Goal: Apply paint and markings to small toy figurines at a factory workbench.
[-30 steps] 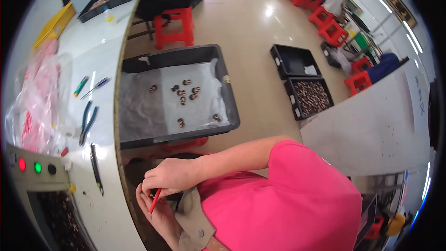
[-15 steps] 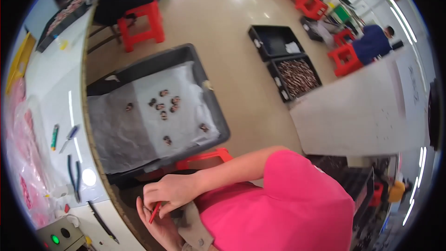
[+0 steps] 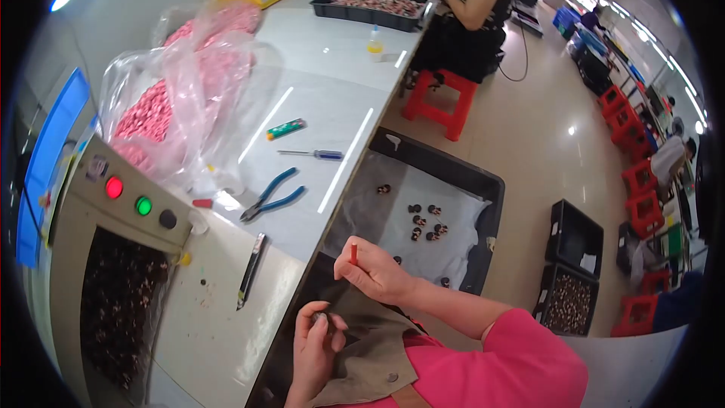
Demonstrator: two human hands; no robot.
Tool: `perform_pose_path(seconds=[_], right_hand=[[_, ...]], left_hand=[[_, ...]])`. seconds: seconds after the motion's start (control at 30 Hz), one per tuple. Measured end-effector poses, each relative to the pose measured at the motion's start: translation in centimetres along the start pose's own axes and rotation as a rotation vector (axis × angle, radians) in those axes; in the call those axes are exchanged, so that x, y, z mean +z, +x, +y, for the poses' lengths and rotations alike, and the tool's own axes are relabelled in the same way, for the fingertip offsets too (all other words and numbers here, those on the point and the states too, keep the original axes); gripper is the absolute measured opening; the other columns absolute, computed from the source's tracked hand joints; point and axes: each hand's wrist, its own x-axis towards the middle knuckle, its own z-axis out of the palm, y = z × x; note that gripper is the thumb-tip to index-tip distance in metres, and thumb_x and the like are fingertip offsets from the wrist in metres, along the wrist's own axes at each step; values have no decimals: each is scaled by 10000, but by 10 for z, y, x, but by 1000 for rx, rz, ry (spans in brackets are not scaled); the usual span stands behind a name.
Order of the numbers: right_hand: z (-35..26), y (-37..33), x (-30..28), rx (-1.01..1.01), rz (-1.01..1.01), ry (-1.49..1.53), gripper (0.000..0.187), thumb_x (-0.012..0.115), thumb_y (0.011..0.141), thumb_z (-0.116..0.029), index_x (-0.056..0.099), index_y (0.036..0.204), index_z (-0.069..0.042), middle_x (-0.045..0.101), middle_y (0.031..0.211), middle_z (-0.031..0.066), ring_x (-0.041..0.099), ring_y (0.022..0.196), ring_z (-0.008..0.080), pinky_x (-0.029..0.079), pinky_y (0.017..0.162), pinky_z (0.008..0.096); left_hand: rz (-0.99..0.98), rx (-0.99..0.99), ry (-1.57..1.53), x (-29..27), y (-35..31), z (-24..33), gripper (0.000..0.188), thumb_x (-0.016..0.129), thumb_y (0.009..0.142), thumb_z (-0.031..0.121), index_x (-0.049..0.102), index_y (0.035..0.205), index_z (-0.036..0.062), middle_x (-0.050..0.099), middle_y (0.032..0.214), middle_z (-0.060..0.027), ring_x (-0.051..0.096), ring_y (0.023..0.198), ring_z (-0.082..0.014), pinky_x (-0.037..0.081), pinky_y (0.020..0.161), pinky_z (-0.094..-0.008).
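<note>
Your right hand [image 3: 381, 272] closes round a red stick [image 3: 353, 255], pointing up; your left hand [image 3: 313, 347] pinches what looks like a dark piece [image 3: 322, 318], mostly hidden by fingers. Both are just off the worktop's [image 3: 306, 91] right edge, the right hand overlapping the tray's [image 3: 495, 215] near side in view. A loose left pinch could drop the piece past that edge; a careless right elbow might jog the tray.
</note>
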Motion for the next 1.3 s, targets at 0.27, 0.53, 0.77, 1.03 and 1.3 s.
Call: perform_pose_path(seconds=[0.27, 0.53, 0.77, 1.03, 1.3], right_hand=[[-24, -1, 48, 58, -77, 233, 260, 483, 947, -247, 548, 838, -19, 547, 768, 31, 505, 657, 95, 428, 615, 239], [-56, 1, 93, 112, -204, 381, 186, 448, 955, -165, 550, 914, -16, 554, 820, 22, 518, 733, 73, 428, 664, 220], [-51, 5, 127, 202, -292, 441, 218, 506, 937, -244, 561, 941, -33, 567, 837, 18, 541, 710, 63, 427, 631, 198], [-17, 13, 160, 41, -239, 458, 336, 384, 973, -345, 477, 910, -28, 461, 693, 47, 372, 553, 75, 299, 488, 196], [-11, 17, 180, -5, -293, 497, 344, 390, 968, -355, 473, 914, -26, 451, 690, 43, 372, 549, 82, 296, 487, 196]], left_hand=[[-82, 195, 342, -33, -61, 9, 237, 346, 971, 135, 424, 1192, 97, 556, 969, -128, 465, 651, -117, 407, 619, -246], [99, 339, 39, -64, -103, 9, 343, 383, 948, 69, 393, 1291, 82, 514, 1110, -135, 530, 762, -148, 449, 713, -273], [362, 497, 256, -89, -106, 28, 483, 523, 836, -85, 382, 1283, 35, 499, 1131, -112, 576, 854, -168, 485, 759, -277], [392, 565, 451, -138, -73, 33, 478, 653, 804, 18, 485, 1251, 47, 538, 1171, -49, 530, 972, -94, 440, 827, -230], [422, 543, 557, -147, -72, 31, 508, 643, 751, -98, 495, 1226, 4, 460, 1192, -56, 505, 1028, -127, 432, 885, -256]])
